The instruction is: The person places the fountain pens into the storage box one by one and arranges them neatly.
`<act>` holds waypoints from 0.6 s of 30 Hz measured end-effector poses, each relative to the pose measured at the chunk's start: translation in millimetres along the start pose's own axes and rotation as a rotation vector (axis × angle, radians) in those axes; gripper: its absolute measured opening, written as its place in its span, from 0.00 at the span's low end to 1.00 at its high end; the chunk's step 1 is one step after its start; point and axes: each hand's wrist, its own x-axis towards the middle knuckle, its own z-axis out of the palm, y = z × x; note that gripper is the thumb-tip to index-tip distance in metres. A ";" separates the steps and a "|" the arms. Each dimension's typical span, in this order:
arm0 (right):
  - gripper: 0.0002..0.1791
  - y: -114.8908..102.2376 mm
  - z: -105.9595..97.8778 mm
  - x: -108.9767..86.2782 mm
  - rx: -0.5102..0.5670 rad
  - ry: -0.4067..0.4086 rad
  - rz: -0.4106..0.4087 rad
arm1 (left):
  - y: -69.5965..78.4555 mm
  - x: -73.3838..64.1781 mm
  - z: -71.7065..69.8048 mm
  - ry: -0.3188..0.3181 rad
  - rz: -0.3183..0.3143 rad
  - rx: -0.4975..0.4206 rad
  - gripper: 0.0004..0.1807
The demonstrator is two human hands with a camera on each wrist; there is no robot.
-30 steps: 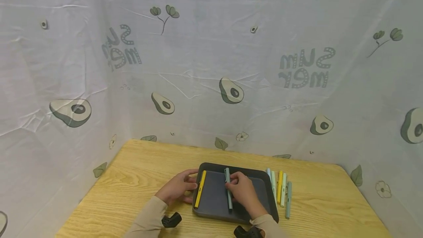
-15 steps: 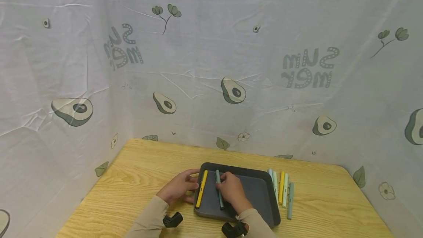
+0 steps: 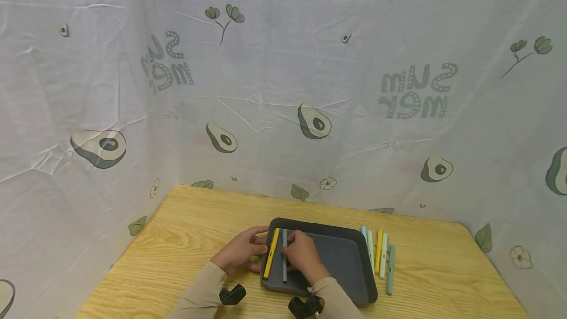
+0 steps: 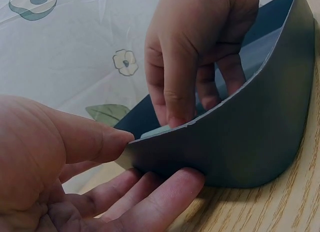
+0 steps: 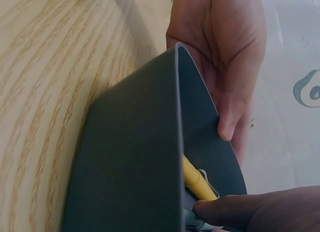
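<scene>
In the head view a dark grey tray [image 3: 338, 265] lies on the table. My left hand [image 3: 241, 249] holds its left wall, thumb over the rim and fingers against the outside, as the left wrist view shows. Along the tray's left side lies a yellow pen [image 3: 270, 256]. Just right of it, roughly parallel, is a grey-green pen [image 3: 285, 269], pinched between the thumb and fingers of my right hand [image 3: 305, 255] inside the tray. In the right wrist view the yellow pen [image 5: 197, 181] shows its clip; the tray wall [image 5: 135, 142] hides most of both pens.
Right of the tray, several pens lie side by side on the wooden table [image 3: 434, 270]: a light blue pen [image 3: 363, 232], a yellow pen [image 3: 378, 252], pale green ones and a grey-green pen [image 3: 390, 270]. A printed white sheet [image 3: 266, 87] hangs behind the table.
My right hand has moved left across the tray with the grey-green pen, from near the middle to beside the yellow pen. My left hand stays on the tray's left wall.
</scene>
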 end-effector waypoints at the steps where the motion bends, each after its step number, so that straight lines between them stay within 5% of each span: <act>1: 0.17 -1.1 1.0 0.0 0.006 -0.002 0.004 | 0.0 0.1 -0.1 -0.002 0.001 -0.001 0.34; 18: 0.18 -7.3 8.0 0.6 0.069 -0.008 0.051 | 1.9 -1.1 1.2 -0.001 0.002 0.006 0.34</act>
